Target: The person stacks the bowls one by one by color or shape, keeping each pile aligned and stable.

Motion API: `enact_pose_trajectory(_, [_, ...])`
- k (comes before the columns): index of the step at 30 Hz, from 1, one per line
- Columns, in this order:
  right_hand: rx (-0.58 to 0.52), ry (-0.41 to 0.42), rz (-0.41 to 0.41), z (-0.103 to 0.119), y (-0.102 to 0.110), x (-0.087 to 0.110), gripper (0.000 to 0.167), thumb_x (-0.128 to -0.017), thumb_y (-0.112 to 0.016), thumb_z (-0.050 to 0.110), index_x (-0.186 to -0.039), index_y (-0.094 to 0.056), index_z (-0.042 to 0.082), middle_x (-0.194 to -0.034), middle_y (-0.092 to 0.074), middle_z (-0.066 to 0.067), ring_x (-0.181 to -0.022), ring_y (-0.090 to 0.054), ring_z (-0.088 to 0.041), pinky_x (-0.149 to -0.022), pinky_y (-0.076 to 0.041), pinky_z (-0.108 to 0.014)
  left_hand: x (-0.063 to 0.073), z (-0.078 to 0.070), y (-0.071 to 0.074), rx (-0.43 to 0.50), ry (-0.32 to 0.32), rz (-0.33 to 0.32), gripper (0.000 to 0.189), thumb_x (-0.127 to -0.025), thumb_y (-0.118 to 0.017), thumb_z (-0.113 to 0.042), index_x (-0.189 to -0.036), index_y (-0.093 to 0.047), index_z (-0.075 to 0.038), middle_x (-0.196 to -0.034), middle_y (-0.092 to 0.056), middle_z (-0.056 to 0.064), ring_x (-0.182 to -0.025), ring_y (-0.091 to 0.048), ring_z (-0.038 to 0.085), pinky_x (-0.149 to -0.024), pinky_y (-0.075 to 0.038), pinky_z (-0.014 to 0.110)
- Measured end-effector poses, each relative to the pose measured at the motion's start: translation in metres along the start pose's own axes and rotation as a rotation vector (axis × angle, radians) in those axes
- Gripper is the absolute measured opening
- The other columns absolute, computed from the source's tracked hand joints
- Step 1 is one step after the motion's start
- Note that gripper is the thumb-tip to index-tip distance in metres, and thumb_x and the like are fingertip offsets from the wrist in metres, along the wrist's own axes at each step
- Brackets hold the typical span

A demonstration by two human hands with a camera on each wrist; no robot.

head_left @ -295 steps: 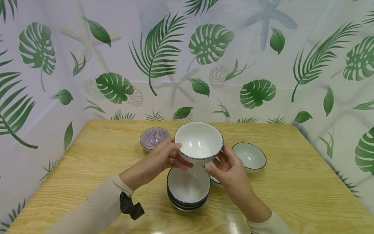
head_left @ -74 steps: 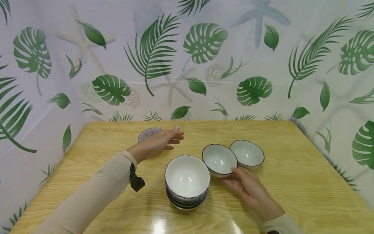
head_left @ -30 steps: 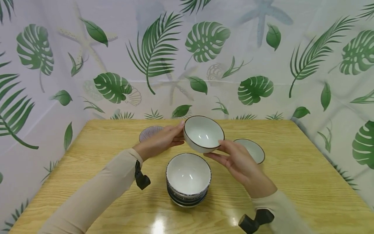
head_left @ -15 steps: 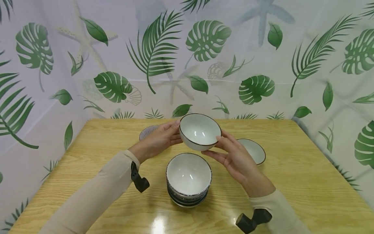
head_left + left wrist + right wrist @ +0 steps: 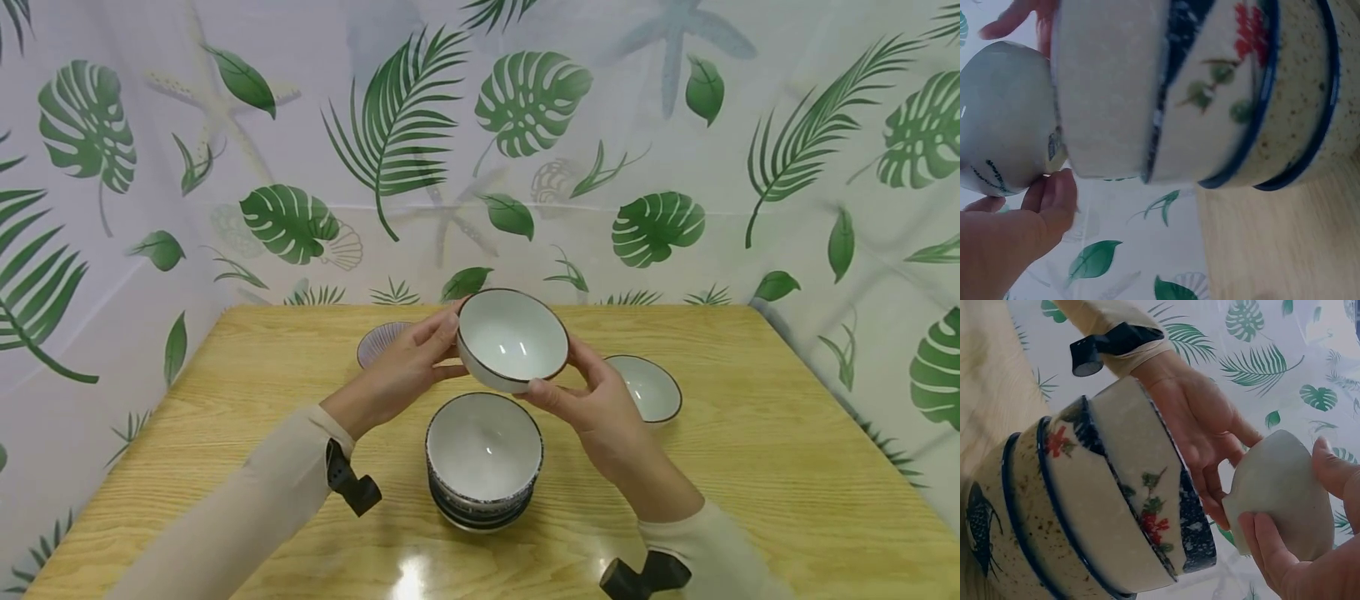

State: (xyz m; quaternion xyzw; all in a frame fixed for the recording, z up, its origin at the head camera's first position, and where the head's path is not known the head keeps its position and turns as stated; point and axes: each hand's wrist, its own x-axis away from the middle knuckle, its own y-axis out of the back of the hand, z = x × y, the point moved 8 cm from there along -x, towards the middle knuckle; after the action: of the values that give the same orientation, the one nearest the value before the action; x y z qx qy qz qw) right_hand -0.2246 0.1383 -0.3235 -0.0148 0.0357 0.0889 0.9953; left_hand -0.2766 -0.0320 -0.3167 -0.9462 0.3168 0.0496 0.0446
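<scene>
Both hands hold a pale grey-white bowl (image 5: 513, 337) with a thin brown rim, tilted, in the air above and behind a stack of bowls (image 5: 483, 458). My left hand (image 5: 405, 362) grips its left side, thumb near the rim. My right hand (image 5: 600, 417) grips the right side, thumb at the near rim and fingers behind. The left wrist view shows a small mark and green strokes outside the held bowl (image 5: 1004, 119). In the right wrist view, the stack (image 5: 1085, 506) has flowered bowls with speckled blue rims over brown-flecked, blue-rimmed ones.
A second brown-rimmed pale bowl (image 5: 648, 392) sits on the wooden table (image 5: 750, 467) at right, partly behind my right hand. A purple striped bowl (image 5: 378, 343) stands at back left, partly covered by my left hand. Leaf-patterned cloth (image 5: 570, 192) lines the back and sides.
A speckle-rimmed bowl, earlier in both hands, now tops the stack. The brown-rimmed bowl beside the stack was lifted by the right hand, joined by the left, and shifted slightly left.
</scene>
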Motion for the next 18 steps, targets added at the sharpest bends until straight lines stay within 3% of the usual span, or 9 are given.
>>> enact_pose_trajectory(7, [0.060, 0.067, -0.074, 0.009, 0.000, 0.007, 0.079, -0.085, -0.074, 0.010, -0.150, -0.030, 0.017, -0.140, -0.037, -0.012, -0.106, -0.062, -0.026, -0.089, -0.052, -0.028, 0.011, -0.009, -0.001, -0.024, -0.065, -0.018, 0.063, -0.097, -0.047, -0.041, -0.152, -0.027, -0.017, -0.152, -0.034, 0.007, -0.129, -0.045, 0.028, -0.106, -0.041, 0.043])
enact_pose_trajectory(13, [0.013, 0.106, -0.063, 0.015, 0.000, 0.010, 0.076, -0.087, -0.070, 0.008, -0.151, -0.030, 0.016, -0.138, -0.038, -0.013, -0.098, -0.066, -0.019, -0.089, -0.053, -0.029, 0.020, -0.015, -0.005, -0.079, -0.117, 0.034, 0.074, -0.091, -0.057, -0.047, -0.153, -0.025, -0.023, -0.154, -0.030, 0.002, -0.137, -0.038, 0.025, -0.107, -0.039, 0.047])
enact_pose_trajectory(18, [-0.003, 0.127, -0.031, 0.015, 0.000, 0.010, 0.076, -0.087, -0.071, 0.011, -0.151, -0.030, 0.013, -0.141, -0.037, -0.015, -0.095, -0.066, -0.015, -0.087, -0.054, -0.028, 0.024, -0.022, -0.007, -0.167, -0.191, 0.032, 0.081, -0.086, -0.064, -0.044, -0.151, -0.028, -0.014, -0.149, -0.038, 0.008, -0.137, -0.037, 0.023, -0.105, -0.042, 0.039])
